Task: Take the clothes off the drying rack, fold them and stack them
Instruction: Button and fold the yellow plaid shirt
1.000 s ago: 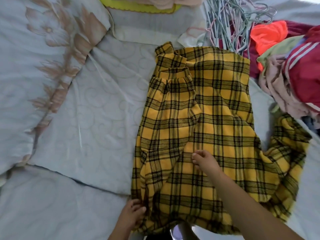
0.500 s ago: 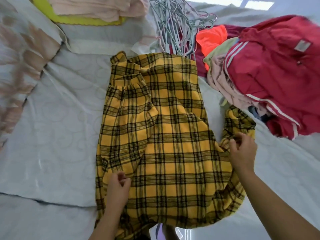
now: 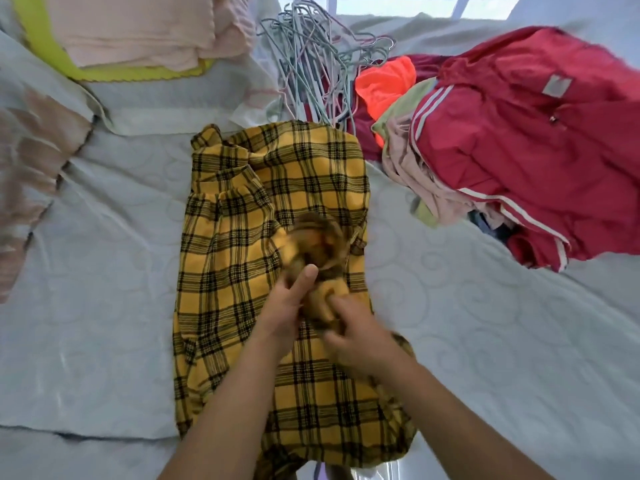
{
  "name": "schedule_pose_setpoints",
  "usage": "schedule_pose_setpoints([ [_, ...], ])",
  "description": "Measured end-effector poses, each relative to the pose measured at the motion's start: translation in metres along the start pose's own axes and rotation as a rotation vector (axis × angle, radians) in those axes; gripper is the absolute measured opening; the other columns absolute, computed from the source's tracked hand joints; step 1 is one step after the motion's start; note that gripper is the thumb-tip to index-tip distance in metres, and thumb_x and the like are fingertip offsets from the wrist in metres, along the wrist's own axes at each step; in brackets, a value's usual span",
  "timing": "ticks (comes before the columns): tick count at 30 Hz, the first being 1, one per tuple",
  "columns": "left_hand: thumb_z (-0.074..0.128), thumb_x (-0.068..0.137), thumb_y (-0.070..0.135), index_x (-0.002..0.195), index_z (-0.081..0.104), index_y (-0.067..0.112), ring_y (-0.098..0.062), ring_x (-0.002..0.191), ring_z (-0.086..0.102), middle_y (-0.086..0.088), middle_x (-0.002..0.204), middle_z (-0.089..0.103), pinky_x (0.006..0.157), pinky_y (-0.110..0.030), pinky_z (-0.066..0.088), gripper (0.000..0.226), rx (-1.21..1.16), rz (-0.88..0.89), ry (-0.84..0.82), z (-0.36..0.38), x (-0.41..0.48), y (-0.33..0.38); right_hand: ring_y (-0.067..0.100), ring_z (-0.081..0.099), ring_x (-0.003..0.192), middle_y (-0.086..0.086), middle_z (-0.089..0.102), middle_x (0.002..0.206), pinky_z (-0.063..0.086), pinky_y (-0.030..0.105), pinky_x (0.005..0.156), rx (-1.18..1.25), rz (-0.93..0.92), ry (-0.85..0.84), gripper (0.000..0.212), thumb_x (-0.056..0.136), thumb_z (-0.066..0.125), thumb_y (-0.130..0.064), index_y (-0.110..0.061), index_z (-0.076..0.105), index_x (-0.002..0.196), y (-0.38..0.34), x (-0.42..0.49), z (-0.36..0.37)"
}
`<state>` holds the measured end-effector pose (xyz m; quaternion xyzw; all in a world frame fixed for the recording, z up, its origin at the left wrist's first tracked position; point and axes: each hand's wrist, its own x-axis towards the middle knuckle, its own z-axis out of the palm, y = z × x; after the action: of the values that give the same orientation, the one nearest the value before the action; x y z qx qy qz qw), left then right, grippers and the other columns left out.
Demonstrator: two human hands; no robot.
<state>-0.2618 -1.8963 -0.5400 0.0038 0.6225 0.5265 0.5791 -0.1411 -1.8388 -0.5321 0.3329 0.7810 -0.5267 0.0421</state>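
Note:
A yellow and black plaid shirt [image 3: 242, 271] lies spread on the pale quilted bed [image 3: 104, 289]. Its right sleeve is bunched over the middle of the shirt, blurred by motion. My left hand [image 3: 287, 306] lies on the shirt's middle with fingers stretched toward the bunched sleeve. My right hand [image 3: 353, 334] grips the sleeve cloth just right of the left hand. A folded stack of pink clothes [image 3: 145, 29] on a yellow-green piece sits at the far left.
A heap of unfolded clothes lies at the right: a red jacket with white stripes [image 3: 519, 150], an orange piece [image 3: 384, 81], beige and green pieces. A tangle of wire hangers [image 3: 311, 71] lies behind the shirt. A floral cover [image 3: 31, 161] lies at the left.
My right hand has carried the right sleeve from the bed in over the shirt's middle. My left hand has moved from the lower left of the shirt up to its middle.

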Motion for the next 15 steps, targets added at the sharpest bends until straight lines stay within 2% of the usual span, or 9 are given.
schedule_pose_setpoints([
  [2, 0.083, 0.057, 0.044, 0.105, 0.065, 0.005, -0.027, 0.091, 0.068, -0.009, 0.092, 0.073, 0.077, -0.035, 0.056, 0.064, 0.020, -0.006, 0.113, -0.020, -0.001, 0.014, 0.012, 0.047, 0.108, -0.009, 0.042, 0.125, 0.038, 0.022, 0.083, -0.115, -0.038, -0.211, 0.047, 0.089, 0.053, -0.032, -0.031, 0.041, 0.135, -0.010, 0.000, 0.015],
  [4, 0.072, 0.076, 0.022, 0.104, 0.065, 0.005, -0.027, 0.088, 0.068, -0.012, 0.095, 0.072, 0.073, -0.036, 0.056, 0.033, -0.050, 0.004, 0.261, -0.049, 0.000, 0.013, 0.007, 0.047, 0.105, -0.012, 0.045, 0.121, 0.041, 0.022, 0.086, -0.013, -0.018, -0.265, 0.042, 0.094, 0.050, -0.034, -0.032, 0.044, 0.135, -0.011, 0.000, 0.020],
  [5, 0.068, 0.080, 0.018, 0.106, 0.064, 0.007, -0.027, 0.090, 0.067, -0.012, 0.100, 0.070, 0.077, -0.040, 0.056, 0.028, -0.142, 0.017, 0.325, -0.065, -0.003, 0.011, 0.006, 0.049, 0.102, -0.011, 0.049, 0.116, 0.044, 0.023, 0.088, 0.066, 0.015, -0.218, 0.036, 0.095, 0.049, -0.032, -0.030, 0.051, 0.130, -0.009, 0.000, 0.020],
  [7, 0.063, 0.082, 0.018, 0.105, 0.066, 0.013, -0.025, 0.094, 0.066, -0.009, 0.106, 0.068, 0.079, -0.044, 0.056, 0.024, -0.337, 0.055, 0.378, -0.095, -0.013, 0.005, 0.008, 0.052, 0.097, -0.008, 0.056, 0.106, 0.045, 0.020, 0.083, 0.166, 0.131, 0.008, 0.026, 0.096, 0.048, -0.027, -0.023, 0.059, 0.119, 0.004, 0.011, 0.016],
  [9, 0.069, 0.072, 0.024, 0.096, 0.073, 0.016, -0.023, 0.092, 0.069, -0.007, 0.107, 0.070, 0.067, -0.039, 0.059, 0.026, -0.486, 0.076, 0.310, -0.118, -0.024, -0.007, 0.010, 0.055, 0.093, -0.003, 0.058, 0.100, 0.041, 0.020, 0.073, 0.186, 0.255, 0.262, 0.022, 0.096, 0.048, -0.021, -0.013, 0.061, 0.112, 0.025, 0.032, 0.005],
  [10, 0.080, 0.061, 0.028, 0.092, 0.076, 0.018, -0.022, 0.090, 0.070, -0.007, 0.107, 0.070, 0.063, -0.036, 0.059, 0.033, -0.532, 0.070, 0.265, -0.126, -0.030, -0.011, 0.014, 0.055, 0.094, 0.002, 0.059, 0.103, 0.040, 0.023, 0.073, 0.190, 0.296, 0.343, 0.023, 0.095, 0.049, -0.020, -0.010, 0.060, 0.112, 0.035, 0.046, -0.003],
  [12, 0.094, 0.032, 0.037, 0.092, 0.077, 0.020, -0.021, 0.092, 0.069, -0.006, 0.109, 0.070, 0.064, -0.037, 0.059, 0.064, -0.605, 0.066, 0.198, -0.137, -0.041, -0.018, 0.021, 0.054, 0.103, 0.013, 0.056, 0.117, 0.044, 0.031, 0.083, 0.192, 0.337, 0.408, 0.029, 0.094, 0.050, -0.023, -0.010, 0.059, 0.118, 0.050, 0.077, -0.022],
  [13, 0.095, 0.026, 0.040, 0.093, 0.077, 0.020, -0.022, 0.094, 0.069, -0.005, 0.110, 0.070, 0.066, -0.038, 0.059, 0.073, -0.626, 0.068, 0.178, -0.141, -0.045, -0.022, 0.024, 0.052, 0.110, 0.014, 0.053, 0.123, 0.045, 0.037, 0.091, 0.184, 0.339, 0.415, 0.032, 0.093, 0.051, -0.027, -0.013, 0.058, 0.121, 0.055, 0.094, -0.031],
  [15, 0.094, 0.028, 0.042, 0.094, 0.076, 0.020, -0.022, 0.094, 0.069, -0.005, 0.109, 0.070, 0.066, -0.038, 0.059, 0.072, -0.660, 0.083, 0.134, -0.146, -0.052, -0.024, 0.030, 0.045, 0.123, 0.014, 0.047, 0.133, 0.040, 0.048, 0.103, 0.159, 0.343, 0.398, 0.038, 0.091, 0.052, -0.034, -0.021, 0.056, 0.126, 0.060, 0.130, -0.046],
])
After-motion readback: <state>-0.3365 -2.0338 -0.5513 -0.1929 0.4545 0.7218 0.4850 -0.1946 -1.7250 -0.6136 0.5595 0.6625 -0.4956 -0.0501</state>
